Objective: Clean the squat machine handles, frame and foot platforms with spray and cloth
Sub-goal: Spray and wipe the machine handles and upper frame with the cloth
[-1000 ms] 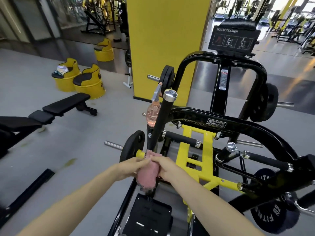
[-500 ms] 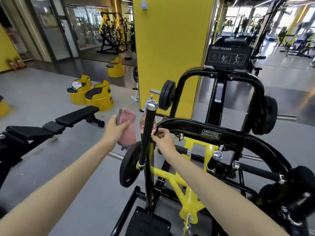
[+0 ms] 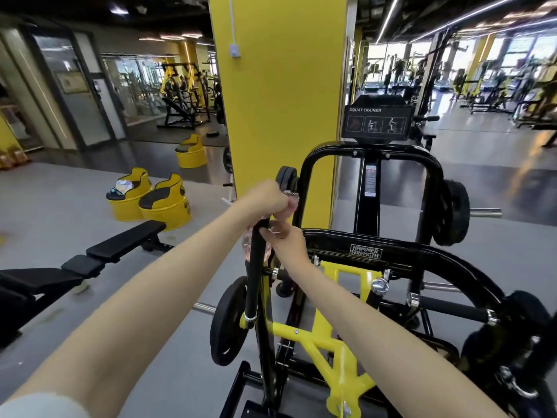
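**Squat machine (image 3: 369,188): one handle being wiped, lots left to do**

Head view: the machine stands right in front of the person, next to a yellow pillar (image 3: 286,101). The left hand (image 3: 265,197) is at the top of the tall black handle (image 3: 255,267). Its fingers are curled tight round the pink cloth (image 3: 291,203) and press it onto the handle top. The right hand (image 3: 286,241) is just below, with bent fingers against the handle. I cannot tell if it grips the handle or the spray bottle (image 3: 247,242) hanging right behind. I think the job is near its start, with only this handle being wiped. The side handle (image 3: 452,310), the frame (image 3: 437,267) and the foot platform (image 3: 253,410) at the bottom edge seem left to do
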Available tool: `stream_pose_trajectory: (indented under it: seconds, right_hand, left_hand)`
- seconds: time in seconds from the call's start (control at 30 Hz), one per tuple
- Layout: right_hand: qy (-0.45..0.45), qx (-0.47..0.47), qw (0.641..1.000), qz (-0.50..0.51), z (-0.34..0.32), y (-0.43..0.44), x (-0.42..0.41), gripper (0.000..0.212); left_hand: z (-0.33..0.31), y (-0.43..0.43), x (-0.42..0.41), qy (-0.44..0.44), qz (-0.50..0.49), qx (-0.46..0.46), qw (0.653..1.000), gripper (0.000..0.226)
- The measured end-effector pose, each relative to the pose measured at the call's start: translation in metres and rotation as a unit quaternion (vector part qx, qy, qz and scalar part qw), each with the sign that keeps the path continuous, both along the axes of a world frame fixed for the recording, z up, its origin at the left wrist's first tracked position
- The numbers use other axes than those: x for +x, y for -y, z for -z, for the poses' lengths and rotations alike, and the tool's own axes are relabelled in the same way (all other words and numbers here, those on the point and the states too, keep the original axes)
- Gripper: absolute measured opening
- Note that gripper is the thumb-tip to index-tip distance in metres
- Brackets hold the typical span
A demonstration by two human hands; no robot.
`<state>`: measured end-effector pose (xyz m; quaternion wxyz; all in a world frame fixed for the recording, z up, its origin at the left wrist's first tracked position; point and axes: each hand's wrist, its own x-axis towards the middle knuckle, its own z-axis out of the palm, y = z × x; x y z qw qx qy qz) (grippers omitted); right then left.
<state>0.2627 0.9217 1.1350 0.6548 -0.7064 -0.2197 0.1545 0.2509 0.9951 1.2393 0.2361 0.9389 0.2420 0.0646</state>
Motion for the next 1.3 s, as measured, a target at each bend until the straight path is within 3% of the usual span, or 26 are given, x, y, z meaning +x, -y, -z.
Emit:
stream_pose_trajectory:
  seconds: [0.07, 0.17, 0.3, 0.4, 0.47, 0.53, 0.6, 0.63, 0.73, 0.87, 1.03, 1.1, 1.23, 1.3]
  right_hand:
    - [-0.012, 0.002, 1.0, 0.008, -0.001, -0.001, -0.001, 0.02]
    - [-0.006, -0.026, 1.0, -0.006, -0.001, 0.002, 0.0, 0.007]
    - [0.007, -0.076, 0.997, -0.014, -0.002, 0.013, 0.005, 0.017]
    - [0.029, -0.09, 0.994, -0.059, -0.003, 0.024, 0.01, 0.035]
    - [0.027, -0.092, 0.994, -0.053, -0.007, 0.032, 0.013, 0.044]
    - [0.018, -0.101, 0.994, -0.04, -0.01, 0.04, 0.018, 0.041]
    - [0.006, -0.104, 0.994, -0.028, -0.012, 0.044, 0.022, 0.038]
    - [0.003, -0.098, 0.995, -0.02, -0.012, 0.044, 0.023, 0.036]
    - [0.011, -0.089, 0.996, -0.003, -0.022, 0.035, 0.024, 0.031]
    - [0.044, -0.084, 0.995, -0.003, -0.049, 0.011, 0.019, 0.032]
    - [0.105, -0.108, 0.988, -0.029, -0.069, -0.006, 0.016, 0.035]
    - [0.127, -0.116, 0.984, -0.039, -0.07, -0.015, 0.013, 0.037]
    - [0.132, -0.132, 0.982, -0.027, -0.066, -0.032, 0.007, 0.041]
    - [0.131, -0.123, 0.984, -0.004, -0.063, -0.037, 0.006, 0.044]
  left_hand:
    - [0.004, 0.01, -0.001, -0.049, 0.043, 0.122, 0.99, 0.023]
    - [0.02, 0.006, -0.014, -0.022, 0.101, 0.289, 0.952, 0.017]
    - [0.043, -0.029, -0.033, 0.08, 0.278, 0.412, 0.864, 0.019]
    - [0.056, -0.062, -0.045, 0.146, 0.384, 0.48, 0.775, 0.039]
    - [0.063, -0.08, -0.059, 0.14, 0.397, 0.519, 0.744, 0.056]
    - [0.074, -0.091, -0.075, 0.163, 0.346, 0.502, 0.776, 0.067]
    - [0.088, -0.091, -0.086, 0.263, 0.214, 0.368, 0.866, 0.066]
    - [0.088, -0.085, -0.088, 0.333, 0.131, 0.276, 0.892, 0.058]
    - [0.065, -0.053, -0.081, 0.463, -0.039, 0.053, 0.884, 0.033]
    - [0.058, -0.02, -0.05, 0.423, -0.082, -0.08, 0.899, 0.021]
    - [0.084, 0.005, -0.049, 0.432, -0.116, -0.019, 0.894, 0.042]
    - [0.101, -0.003, -0.055, 0.391, -0.117, -0.036, 0.912, 0.04]
    - [0.147, -0.04, -0.074, 0.202, -0.081, -0.076, 0.973, 0.03]
    - [0.135, -0.048, -0.081, 0.211, -0.083, -0.157, 0.961, 0.024]
